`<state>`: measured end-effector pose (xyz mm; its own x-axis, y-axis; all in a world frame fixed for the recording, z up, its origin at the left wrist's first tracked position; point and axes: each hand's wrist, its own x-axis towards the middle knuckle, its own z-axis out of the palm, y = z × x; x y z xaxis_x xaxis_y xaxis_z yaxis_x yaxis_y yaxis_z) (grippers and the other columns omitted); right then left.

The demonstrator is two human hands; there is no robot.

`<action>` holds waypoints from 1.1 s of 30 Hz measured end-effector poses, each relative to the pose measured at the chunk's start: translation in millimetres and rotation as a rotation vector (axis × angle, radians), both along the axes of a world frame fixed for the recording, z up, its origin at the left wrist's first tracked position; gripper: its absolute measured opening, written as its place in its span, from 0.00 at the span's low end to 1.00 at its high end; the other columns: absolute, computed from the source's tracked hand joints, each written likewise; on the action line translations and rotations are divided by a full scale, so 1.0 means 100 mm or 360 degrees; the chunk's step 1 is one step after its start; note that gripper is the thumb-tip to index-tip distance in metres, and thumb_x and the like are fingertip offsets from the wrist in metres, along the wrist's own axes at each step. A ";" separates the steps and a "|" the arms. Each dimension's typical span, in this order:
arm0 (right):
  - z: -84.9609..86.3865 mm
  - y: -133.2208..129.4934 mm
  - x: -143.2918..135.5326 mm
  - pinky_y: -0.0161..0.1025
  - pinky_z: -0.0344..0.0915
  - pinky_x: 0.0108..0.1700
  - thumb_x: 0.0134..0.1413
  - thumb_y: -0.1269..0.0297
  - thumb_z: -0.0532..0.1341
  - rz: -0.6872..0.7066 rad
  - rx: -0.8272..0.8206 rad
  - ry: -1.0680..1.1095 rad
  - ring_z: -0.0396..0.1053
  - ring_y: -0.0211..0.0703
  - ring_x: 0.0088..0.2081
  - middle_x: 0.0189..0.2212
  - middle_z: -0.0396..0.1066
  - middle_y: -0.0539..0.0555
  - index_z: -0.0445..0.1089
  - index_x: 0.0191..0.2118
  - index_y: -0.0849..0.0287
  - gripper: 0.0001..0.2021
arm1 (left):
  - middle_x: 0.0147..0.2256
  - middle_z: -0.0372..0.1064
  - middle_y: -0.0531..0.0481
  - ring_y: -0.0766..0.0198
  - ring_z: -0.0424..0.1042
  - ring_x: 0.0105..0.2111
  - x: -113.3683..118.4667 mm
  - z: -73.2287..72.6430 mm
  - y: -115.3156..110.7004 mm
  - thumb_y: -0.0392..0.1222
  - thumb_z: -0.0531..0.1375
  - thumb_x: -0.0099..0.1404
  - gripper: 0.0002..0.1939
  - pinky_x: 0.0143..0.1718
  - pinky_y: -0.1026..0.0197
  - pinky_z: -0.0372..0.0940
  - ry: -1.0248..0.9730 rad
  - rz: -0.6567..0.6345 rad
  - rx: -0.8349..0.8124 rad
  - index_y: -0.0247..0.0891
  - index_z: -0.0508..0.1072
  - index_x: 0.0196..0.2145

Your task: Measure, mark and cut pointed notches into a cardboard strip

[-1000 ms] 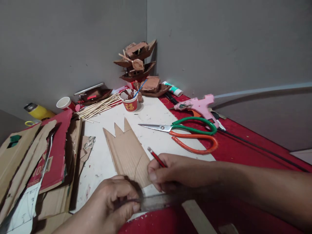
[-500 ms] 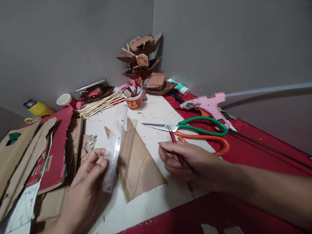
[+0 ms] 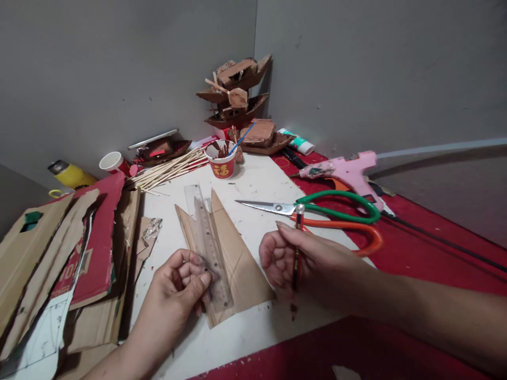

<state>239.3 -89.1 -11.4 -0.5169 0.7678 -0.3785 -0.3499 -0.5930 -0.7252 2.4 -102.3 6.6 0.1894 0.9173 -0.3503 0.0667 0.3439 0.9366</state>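
Note:
My left hand (image 3: 178, 287) pinches a clear plastic ruler (image 3: 212, 243) by its left edge. The ruler lies over or just above a cut piece of brown cardboard (image 3: 241, 269); whether they touch I cannot tell. That cardboard has a notched, pointed far edge and a drawn line on its right part. In my right hand (image 3: 293, 253) is a red and black pencil (image 3: 297, 258), its tip pointing down toward me. Scissors with one green and one orange handle (image 3: 336, 208) lie just beyond my right hand, blades pointing left.
A pink glue gun (image 3: 348, 171) rests at the right with its black cord. Paper cup (image 3: 222, 166), thin sticks (image 3: 174, 171) and brown model boats (image 3: 237, 95) stand at the back. Cardboard sheets (image 3: 35, 253) are piled at the left. White board (image 3: 253, 338) covers the red table.
My left hand has moved right, bringing the ruler flatter and further over the cardboard. The pencil has swung more upright in my right hand. The view has shifted slightly.

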 end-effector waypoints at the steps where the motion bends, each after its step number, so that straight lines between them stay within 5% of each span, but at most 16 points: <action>1: 0.00 0.00 0.01 0.33 0.61 0.24 0.55 0.36 0.59 0.0014 0.0026 0.0019 0.65 0.37 0.20 0.19 0.69 0.51 0.72 0.29 0.62 0.28 | 0.26 0.66 0.58 0.72 0.64 0.20 0.01 -0.01 -0.02 0.52 0.70 0.57 0.20 0.18 0.70 0.60 0.0025 -0.0011 0.0003 0.39 0.66 0.35; 4: 0.00 0.01 0.05 0.34 0.61 0.29 0.56 0.33 0.54 0.0102 0.0079 -0.0011 0.66 0.38 0.23 0.20 0.70 0.53 0.74 0.29 0.64 0.34 | 0.28 0.68 0.57 0.72 0.66 0.19 0.04 -0.03 -0.07 0.54 0.69 0.58 0.21 0.18 0.69 0.61 0.0071 -0.0012 -0.0014 0.39 0.64 0.36; 9: 0.00 0.03 0.11 0.34 0.52 0.19 0.57 0.29 0.49 0.0214 0.0146 -0.0201 0.55 0.34 0.15 0.14 0.63 0.48 0.74 0.28 0.62 0.37 | 0.30 0.76 0.52 0.73 0.66 0.16 0.07 -0.01 -0.10 0.55 0.69 0.58 0.24 0.18 0.69 0.60 0.0126 -0.0035 -0.0084 0.40 0.61 0.37; 18: -0.04 0.08 0.14 0.34 0.59 0.22 0.58 0.31 0.51 0.0167 0.0286 -0.0295 0.63 0.37 0.17 0.16 0.70 0.51 0.76 0.28 0.61 0.35 | 0.30 0.77 0.50 0.72 0.68 0.15 0.06 -0.02 -0.05 0.55 0.70 0.58 0.24 0.19 0.68 0.61 0.0067 -0.0052 -0.0133 0.40 0.61 0.36; 33: -0.09 0.07 0.11 0.33 0.57 0.21 0.57 0.36 0.58 0.0053 0.0261 -0.0208 0.63 0.37 0.19 0.16 0.68 0.50 0.73 0.29 0.62 0.29 | 0.26 0.75 0.53 0.71 0.69 0.15 0.07 -0.01 -0.05 0.54 0.71 0.56 0.24 0.18 0.69 0.63 0.0016 -0.0055 -0.0176 0.39 0.62 0.35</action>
